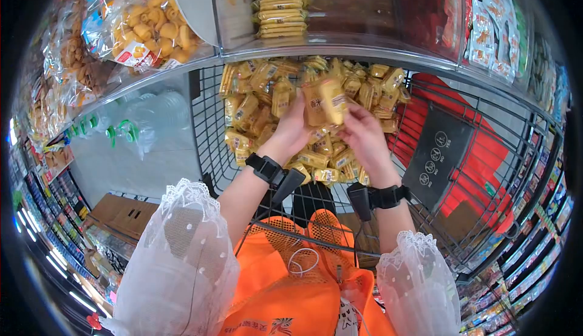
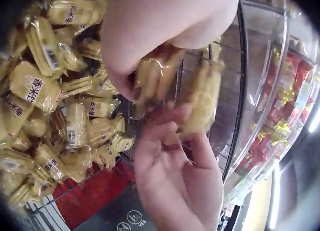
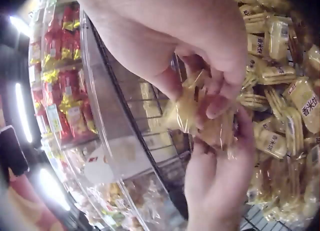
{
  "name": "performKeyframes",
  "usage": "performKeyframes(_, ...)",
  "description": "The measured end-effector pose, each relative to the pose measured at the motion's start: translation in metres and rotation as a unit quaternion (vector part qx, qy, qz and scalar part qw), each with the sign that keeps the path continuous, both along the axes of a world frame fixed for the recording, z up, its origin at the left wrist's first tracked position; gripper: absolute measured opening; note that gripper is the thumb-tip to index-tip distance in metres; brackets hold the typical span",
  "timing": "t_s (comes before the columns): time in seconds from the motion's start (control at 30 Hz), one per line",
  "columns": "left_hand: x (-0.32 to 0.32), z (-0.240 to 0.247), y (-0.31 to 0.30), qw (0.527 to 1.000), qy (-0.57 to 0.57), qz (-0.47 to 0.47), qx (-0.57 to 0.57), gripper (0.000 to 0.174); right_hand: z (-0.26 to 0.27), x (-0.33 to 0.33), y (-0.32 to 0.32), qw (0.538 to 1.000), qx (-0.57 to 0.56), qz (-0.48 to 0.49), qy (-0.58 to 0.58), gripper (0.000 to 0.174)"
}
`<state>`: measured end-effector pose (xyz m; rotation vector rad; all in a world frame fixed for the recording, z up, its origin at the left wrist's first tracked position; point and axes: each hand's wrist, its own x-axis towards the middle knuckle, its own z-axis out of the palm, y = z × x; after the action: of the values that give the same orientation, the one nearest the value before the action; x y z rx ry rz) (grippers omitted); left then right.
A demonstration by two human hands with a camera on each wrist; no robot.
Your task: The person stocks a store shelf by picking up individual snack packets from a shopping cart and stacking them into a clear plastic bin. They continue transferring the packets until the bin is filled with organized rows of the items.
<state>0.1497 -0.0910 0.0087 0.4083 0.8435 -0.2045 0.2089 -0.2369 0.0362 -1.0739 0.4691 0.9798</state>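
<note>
Over a shopping cart heaped with small yellow rice cracker packs, both hands are raised close together. My left hand grips one pack of stacked crackers in clear, crinkled wrap. Right beside it, my right hand pinches a second pack between thumb and fingers. The two packs stand side by side, overlapping in the head view. From the right wrist, the right fingers lie across the wrapping, with the left hand just below.
The wire cart sits under a clear-fronted shelf holding a row of similar packs. Bagged snacks fill the left bins. A red bag and a dark panel occupy the cart's right end. Bottles stand at left.
</note>
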Motion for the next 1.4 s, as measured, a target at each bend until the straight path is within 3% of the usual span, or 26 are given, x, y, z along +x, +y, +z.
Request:
performKeyframes(0.1,-0.006,-0.005,-0.004,1.0,0.015,-0.026,0.002,0.054,-0.012,-0.014,0.002,0.992,-0.089,0.093,0.009,0.027)
performKeyframes(0.13,-0.012,-0.01,-0.004,1.0,-0.019,-0.014,-0.003,0.045,-0.013,-0.017,0.004,0.986,-0.104,0.129,-0.015,0.026)
performKeyframes(0.2,-0.019,-0.014,-0.006,0.991,-0.006,-0.096,0.097,0.04,-0.012,-0.019,0.007,0.968,-0.134,0.201,-0.063,0.023)
performKeyframes(0.23,-0.022,-0.014,-0.005,0.98,0.001,-0.137,0.147,0.038,-0.018,-0.017,0.003,0.948,-0.181,0.235,-0.113,0.021)
performKeyframes(0.3,-0.027,-0.009,0.001,0.992,0.009,-0.103,0.079,0.042,-0.039,-0.008,-0.002,0.89,-0.27,0.3,-0.21,0.018)
performKeyframes(0.33,-0.028,-0.008,0.002,0.994,0.0,-0.089,0.062,0.043,-0.042,0.002,0.0,0.879,-0.323,0.184,-0.299,0.015)
performKeyframes(0.37,-0.029,-0.005,0.003,0.996,-0.009,-0.074,0.046,0.043,-0.08,0.022,-0.02,0.828,-0.375,0.196,-0.367,0.02)
performKeyframes(0.4,-0.028,0.0,0.005,0.995,0.012,-0.082,0.056,0.043,-0.124,0.036,-0.037,0.692,-0.52,0.133,-0.483,0.039)
performKeyframes(0.47,-0.025,0.007,0.009,0.991,0.051,-0.097,0.08,0.042,-0.132,0.074,-0.049,0.564,-0.653,0.141,-0.485,0.06)
performKeyframes(0.53,-0.026,0.0,0.013,0.99,0.025,-0.099,0.093,0.041,-0.183,0.107,-0.074,0.588,-0.677,0.138,-0.421,0.071)
performKeyframes(0.57,-0.028,-0.003,0.015,0.99,0.013,-0.1,0.099,0.041,-0.222,0.125,-0.098,0.597,-0.666,0.209,-0.395,0.066)
performKeyframes(0.63,-0.025,0.005,0.017,0.996,-0.001,-0.076,0.057,0.042,-0.222,0.14,-0.102,0.582,-0.661,0.317,-0.353,0.052)
performKeyframes(0.7,-0.022,0.006,0.017,0.997,-0.009,-0.058,0.04,0.043,-0.2,0.139,-0.093,0.537,-0.671,0.392,-0.328,0.037)
performKeyframes(0.77,-0.023,0.003,0.015,0.998,-0.012,-0.048,0.048,0.044,-0.259,0.12,-0.117,0.373,-0.709,0.441,-0.405,0.023)
performKeyframes(0.8,-0.022,0.004,0.015,0.998,-0.006,-0.05,0.05,0.044,-0.217,0.107,-0.102,0.589,-0.629,0.352,-0.364,0.025)
performKeyframes(0.83,-0.02,0.005,0.015,0.997,-0.002,-0.052,0.051,0.044,-0.17,0.093,-0.084,0.826,-0.465,0.139,-0.289,0.028)
performKeyframes(0.87,-0.018,0.005,0.014,0.997,0.003,-0.053,0.052,0.043,-0.122,0.079,-0.065,0.914,-0.347,-0.037,-0.204,0.031)
performKeyframes(0.9,-0.017,0.005,0.012,0.995,0.005,-0.056,0.077,0.043,-0.102,0.059,-0.048,0.915,-0.327,0.03,-0.234,0.048)
performKeyframes(0.93,-0.016,0.003,0.009,0.993,0.007,-0.06,0.102,0.043,-0.042,0.039,-0.026,0.941,-0.264,0.078,-0.195,0.051)
performKeyframes(1.0,-0.02,-0.005,0.003,0.986,0.003,-0.085,0.146,0.043,0.004,0.009,0.011,0.958,-0.226,0.059,-0.167,0.049)
performKeyframes(1.03,-0.022,-0.012,-0.001,0.981,-0.007,-0.105,0.165,0.043,-0.013,-0.005,0.016,0.956,-0.181,0.091,-0.211,0.046)
performKeyframes(1.1,-0.021,-0.015,-0.004,0.981,0.008,-0.115,0.158,0.043,-0.021,-0.029,0.024,0.903,-0.253,0.137,-0.32,0.04)
performKeyframes(1.17,-0.018,0.001,-0.005,0.988,0.059,-0.097,0.106,0.043,-0.019,-0.03,0.034,0.892,-0.296,0.154,-0.304,0.037)
performKeyframes(1.27,-0.016,0.014,0.002,0.961,-0.041,-0.173,0.214,0.049,0.005,-0.018,0.039,0.985,-0.093,0.128,-0.073,0.051)
performKeyframes(1.33,-0.016,0.033,-0.002,0.922,-0.082,-0.209,0.315,0.058,0.016,-0.023,0.036,0.974,-0.042,0.151,-0.166,0.062)
performKeyframes(1.4,-0.013,0.057,0.001,0.906,-0.086,-0.252,0.329,0.063,0.035,-0.022,0.029,0.961,-0.008,0.185,-0.205,0.075)
